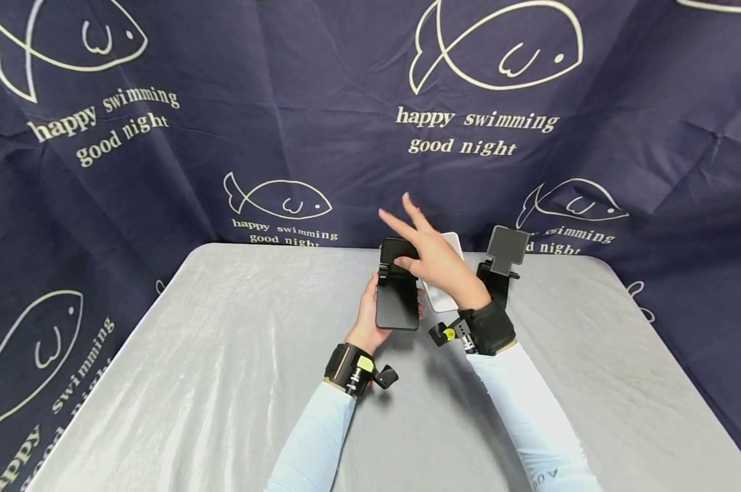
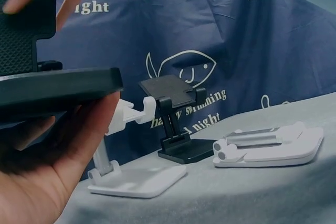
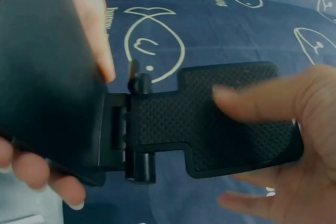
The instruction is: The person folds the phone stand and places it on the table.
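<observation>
In left fingers (image 3: 31,169), one black stand (image 1: 398,304); beyond, another (image 1: 508,250), two white (image 2: 144,183); right fingers (image 1: 398,225) unclear.

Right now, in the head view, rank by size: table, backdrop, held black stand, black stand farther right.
1. Backdrop
2. Table
3. Held black stand, black stand farther right: unsure, both partly covered.

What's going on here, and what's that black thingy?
A person has what looks like a black phone stand. The left hand holds its base above the table; the right hand is at its bumpy plate, thumb in front. Nearby, another black stand and a white one stand open, and another white one lies folded.
</observation>
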{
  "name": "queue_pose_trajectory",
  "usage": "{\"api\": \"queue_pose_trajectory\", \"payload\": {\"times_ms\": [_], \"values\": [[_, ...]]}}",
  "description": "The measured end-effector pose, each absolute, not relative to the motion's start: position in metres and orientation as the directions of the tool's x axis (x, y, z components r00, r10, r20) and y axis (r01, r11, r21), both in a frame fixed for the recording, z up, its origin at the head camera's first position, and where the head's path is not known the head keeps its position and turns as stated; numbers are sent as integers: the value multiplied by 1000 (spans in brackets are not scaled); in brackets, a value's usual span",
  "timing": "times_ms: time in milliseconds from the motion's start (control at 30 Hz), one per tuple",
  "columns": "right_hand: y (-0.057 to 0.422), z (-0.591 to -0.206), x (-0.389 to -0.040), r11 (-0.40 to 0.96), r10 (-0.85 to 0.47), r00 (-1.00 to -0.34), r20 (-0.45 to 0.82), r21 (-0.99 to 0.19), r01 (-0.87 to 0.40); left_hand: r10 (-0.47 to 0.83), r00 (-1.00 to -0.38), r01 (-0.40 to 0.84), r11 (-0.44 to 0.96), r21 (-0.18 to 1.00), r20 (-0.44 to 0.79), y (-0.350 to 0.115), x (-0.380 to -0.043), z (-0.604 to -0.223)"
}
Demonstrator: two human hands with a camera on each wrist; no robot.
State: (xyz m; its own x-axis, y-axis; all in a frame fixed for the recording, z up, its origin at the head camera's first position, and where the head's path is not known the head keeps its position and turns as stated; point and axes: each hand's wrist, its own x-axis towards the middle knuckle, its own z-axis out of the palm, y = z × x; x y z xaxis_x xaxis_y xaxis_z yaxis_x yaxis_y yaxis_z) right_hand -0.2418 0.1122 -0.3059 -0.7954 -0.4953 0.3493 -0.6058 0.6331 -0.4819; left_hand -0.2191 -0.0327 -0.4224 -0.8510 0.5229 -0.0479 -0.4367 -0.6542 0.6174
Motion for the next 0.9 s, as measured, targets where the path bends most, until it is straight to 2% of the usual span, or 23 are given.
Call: {"api": "queue_pose_trajectory", "payload": {"times_ms": [133,567,733,900], "values": [[112,-311,-241,645,-511,-795,327,-467,-606,536,-844,-430,-656,621,-18,-31,-221,-426],[106,-329,-235,653,-472,-752,460,-391,-649,517,-856,-406,-669,623,-2,-33,-220,-429],[99,-338,-231,676,-464,-725,509,-326,-661,463,-885,-395,-682,616,-54,-35,-223,-429],[93,-352,-225,686,-469,-665,582,-235,-689,349,-920,-383,-694,609,-180,-33,-226,-434]]}}
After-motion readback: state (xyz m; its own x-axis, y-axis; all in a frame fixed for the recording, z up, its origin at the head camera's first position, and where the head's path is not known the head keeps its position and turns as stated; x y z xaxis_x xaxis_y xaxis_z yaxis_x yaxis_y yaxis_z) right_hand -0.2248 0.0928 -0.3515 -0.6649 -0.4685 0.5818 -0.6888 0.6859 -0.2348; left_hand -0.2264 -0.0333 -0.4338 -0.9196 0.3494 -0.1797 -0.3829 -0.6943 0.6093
